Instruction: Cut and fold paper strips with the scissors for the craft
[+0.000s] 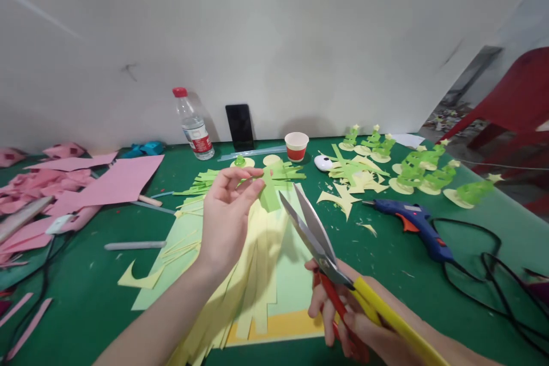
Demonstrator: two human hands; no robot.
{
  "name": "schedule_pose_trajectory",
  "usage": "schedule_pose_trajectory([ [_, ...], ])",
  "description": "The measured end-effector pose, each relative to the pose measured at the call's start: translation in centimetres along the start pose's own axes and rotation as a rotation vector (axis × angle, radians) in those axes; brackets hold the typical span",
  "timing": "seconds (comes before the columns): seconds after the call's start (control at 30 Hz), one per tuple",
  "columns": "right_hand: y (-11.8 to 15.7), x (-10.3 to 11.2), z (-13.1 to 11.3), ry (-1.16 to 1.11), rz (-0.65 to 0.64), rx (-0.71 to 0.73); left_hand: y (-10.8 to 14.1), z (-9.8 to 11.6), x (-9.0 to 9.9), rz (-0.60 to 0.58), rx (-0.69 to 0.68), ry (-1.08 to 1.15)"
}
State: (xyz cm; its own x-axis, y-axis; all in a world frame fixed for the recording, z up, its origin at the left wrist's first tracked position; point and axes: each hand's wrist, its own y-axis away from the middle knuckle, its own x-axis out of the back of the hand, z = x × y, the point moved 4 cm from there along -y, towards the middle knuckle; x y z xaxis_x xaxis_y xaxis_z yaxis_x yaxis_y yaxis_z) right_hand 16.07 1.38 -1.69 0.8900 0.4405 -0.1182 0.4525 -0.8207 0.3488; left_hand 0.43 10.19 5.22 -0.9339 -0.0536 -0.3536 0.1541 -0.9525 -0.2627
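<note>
One flat light-green strip (pixel 269 200) pinched in left hand (pixel 227 214); right hand (pixel 343 311) gripping scissors (pixel 326 266), blades parted. Bottle (pixel 196 131): clear liquid. Cup (pixel 295 151): contents hidden.

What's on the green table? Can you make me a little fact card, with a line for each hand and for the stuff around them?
Left hand: pinching a green paper strip
Right hand: holding scissors, blades apart
Below the hands: long pale yellow strips
Back: red-capped bottle, dark phone, red-and-white cup
Left side: pink paper
Right side: blue glue gun, curly green paper pieces on round bases, some with stars on top
Table: green
</note>
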Motion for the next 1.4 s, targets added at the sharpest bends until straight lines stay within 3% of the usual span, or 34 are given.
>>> schedule_pose_trajectory([
  [0.1,-0.2,-0.2,0.2,0.074,-0.042,-0.003,0.0,-0.8,-0.2,-0.007,0.091,0.099],
  [0.3,-0.6,-0.1,0.2,0.118,0.019,-0.038,0.8,-1.3,-0.7,0.004,0.166,0.111],
  [0.47,-0.5,-0.3,0.1,0.152,-0.035,0.0,1.4,-1.7,-0.9,0.039,0.209,0.074],
  [0.6,-0.3,-0.2,0.0,0.154,-0.068,0.075,1.9,-2.0,-0.8,0.067,0.327,0.045],
  [0.77,0.1,-0.2,-0.1,0.162,-0.091,0.144,2.3,-2.4,-1.7,-0.123,0.487,0.116],
  [1.07,-0.3,-0.5,2.0,0.077,-0.246,0.157,1.4,-1.7,-1.6,-0.12,0.405,0.372],
  [1.4,0.8,-0.9,1.4,-0.001,-0.186,0.124,1.7,-2.0,-1.9,-0.127,0.388,0.327],
])
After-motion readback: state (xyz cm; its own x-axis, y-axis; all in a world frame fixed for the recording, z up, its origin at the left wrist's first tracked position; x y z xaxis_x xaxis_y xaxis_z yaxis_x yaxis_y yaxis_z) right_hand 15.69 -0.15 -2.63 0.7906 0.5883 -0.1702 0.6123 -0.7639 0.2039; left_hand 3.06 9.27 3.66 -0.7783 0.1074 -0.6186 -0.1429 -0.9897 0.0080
